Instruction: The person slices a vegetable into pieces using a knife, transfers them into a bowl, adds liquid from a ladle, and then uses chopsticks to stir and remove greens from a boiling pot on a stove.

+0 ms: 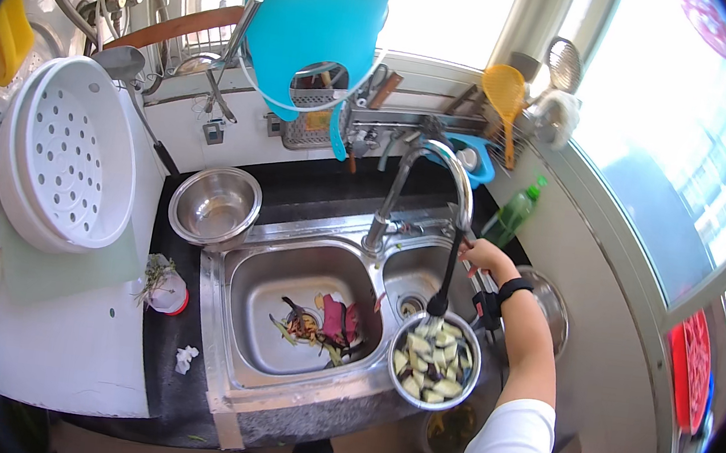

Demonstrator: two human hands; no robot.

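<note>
My right hand (488, 257) reaches past the small sink basin (405, 265), behind the faucet's black spout hose (450, 270). Its fingers close around what looks like a slim tool with a dark reddish handle (466, 245), partly hidden by the faucet. My left hand is out of view. Below the hose, a metal bowl (472, 390) sits at the front of the small basin. Cut eggplant pieces (431, 362) fill it, and water seems to run onto them. The large basin (262, 342) holds vegetable peelings (301, 327) and a pink piece (334, 317) around its drain.
Stacked steel bowls (214, 206) stand behind the large basin. White perforated steamer baskets (76, 153) lean at the left. A jar with herbs (164, 291) and crumpled tissue (186, 359) lie on the black counter. A green bottle (512, 213) stands by the wall, beneath the window.
</note>
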